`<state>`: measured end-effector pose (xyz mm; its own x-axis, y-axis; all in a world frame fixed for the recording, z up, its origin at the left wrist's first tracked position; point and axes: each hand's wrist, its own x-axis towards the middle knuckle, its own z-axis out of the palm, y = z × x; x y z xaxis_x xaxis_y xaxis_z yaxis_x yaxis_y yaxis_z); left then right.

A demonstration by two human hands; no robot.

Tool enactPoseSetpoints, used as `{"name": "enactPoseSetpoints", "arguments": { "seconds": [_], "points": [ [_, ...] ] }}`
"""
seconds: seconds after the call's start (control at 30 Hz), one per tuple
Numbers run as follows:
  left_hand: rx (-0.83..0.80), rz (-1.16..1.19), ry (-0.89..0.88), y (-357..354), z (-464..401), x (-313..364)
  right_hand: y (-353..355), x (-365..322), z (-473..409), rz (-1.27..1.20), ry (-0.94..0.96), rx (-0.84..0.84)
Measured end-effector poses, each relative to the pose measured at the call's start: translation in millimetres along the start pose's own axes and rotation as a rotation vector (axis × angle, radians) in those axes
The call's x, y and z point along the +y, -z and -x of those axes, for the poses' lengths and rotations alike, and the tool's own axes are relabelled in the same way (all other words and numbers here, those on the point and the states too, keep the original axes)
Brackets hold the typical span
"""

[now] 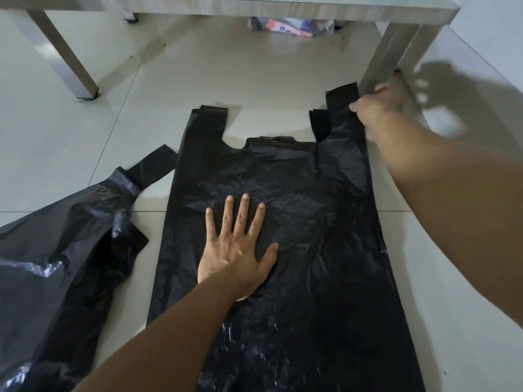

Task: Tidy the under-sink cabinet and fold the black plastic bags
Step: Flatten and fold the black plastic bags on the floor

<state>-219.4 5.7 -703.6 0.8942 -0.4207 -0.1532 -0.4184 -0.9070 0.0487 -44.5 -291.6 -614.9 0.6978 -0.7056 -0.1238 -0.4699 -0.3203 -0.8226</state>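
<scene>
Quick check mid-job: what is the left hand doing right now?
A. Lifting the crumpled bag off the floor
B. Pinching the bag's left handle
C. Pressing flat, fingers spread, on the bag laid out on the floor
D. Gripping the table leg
C: the left hand lies palm-down with fingers straight and spread on the middle of the flattened black bag, while the right hand is at its far right handle.

Left hand (pixel 236 251) flat on black bag (pixel 325 222)
</scene>
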Motion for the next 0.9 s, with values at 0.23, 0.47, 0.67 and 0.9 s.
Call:
{"name": "enactPoseSetpoints", "arguments": {
  "seconds": [0.23,0.47,0.67,0.9],
  "points": [
    [0.015,0.017,0.000,1.3,0.1,-0.1,-4.9,58.6,79.4,0.563,0.482,-0.091],
    [0.023,0.044,0.077,-0.9,0.2,0.5,-19.1,104.6,83.2,0.927,0.446,-0.342],
    [0.002,0.074,0.123,13.9,-1.9,0.6,-19.3,105.0,85.5,0.940,0.475,-0.315],
    [0.079,-0.006,0.017,45.9,-79.8,-27.1,-22.5,105.8,81.3,0.980,0.484,-0.269]
  ]
}}
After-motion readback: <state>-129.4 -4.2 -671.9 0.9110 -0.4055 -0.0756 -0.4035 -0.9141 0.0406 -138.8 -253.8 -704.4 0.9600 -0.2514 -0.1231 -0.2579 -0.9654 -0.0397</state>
